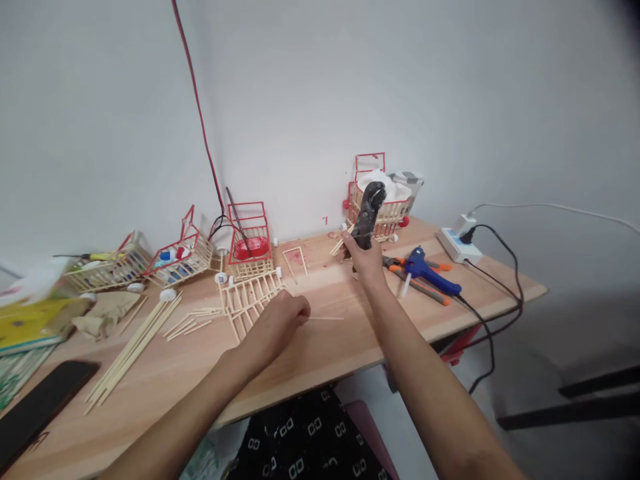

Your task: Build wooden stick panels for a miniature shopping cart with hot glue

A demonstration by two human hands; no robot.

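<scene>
My right hand is closed around the handles of black pliers, held upright above the wooden table, just in front of a small red-and-wood basket. My left hand rests on the table with its fingers curled in a pinch on a thin wooden stick that lies flat. Beside that hand lies a flat lattice of glued sticks.
A blue glue gun and orange-handled pliers lie right of my right hand, wired to a power strip. Stick baskets line the wall. Long sticks, a black phone and books lie left.
</scene>
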